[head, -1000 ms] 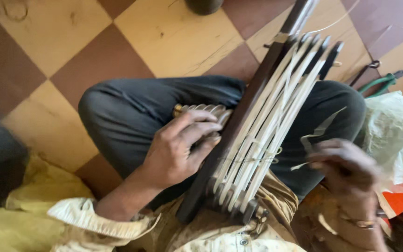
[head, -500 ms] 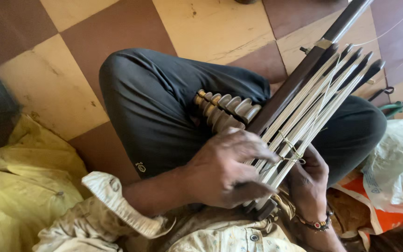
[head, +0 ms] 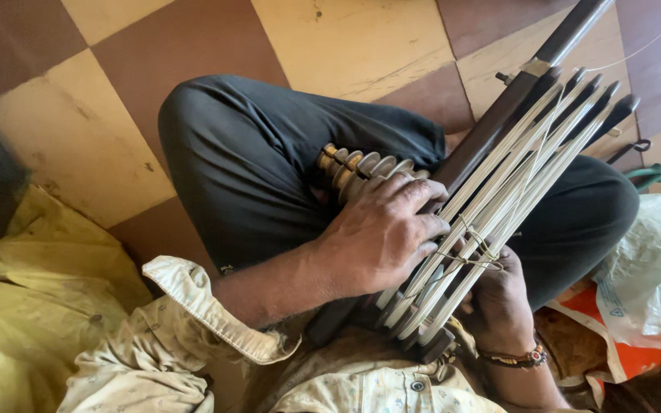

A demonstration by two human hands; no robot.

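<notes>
I sit cross-legged on a tiled floor with a folding wooden frame [head: 499,122] lying across my lap. Several pale slats [head: 514,176] run along its dark bar, tied together by a thin string [head: 472,245]. My left hand [head: 380,237] presses flat over the slats' lower part, fingers curled on them. From underneath, my right hand [head: 503,306], with a beaded bracelet at the wrist, grips the slats near their lower ends. A row of round pale discs [head: 357,170] on a rod pokes out beside my left hand.
Checkered yellow and brown floor tiles [head: 330,53] lie ahead. A yellow cloth [head: 32,306] is bundled at the left. Plastic bags, white [head: 652,268] and orange [head: 629,359], lie at the right, with green-handled pliers [head: 648,174] beyond my knee.
My right hand has moved in from the right and now holds the slats from below. My left hand slid onto the slats. The view shifted left and nearer.
</notes>
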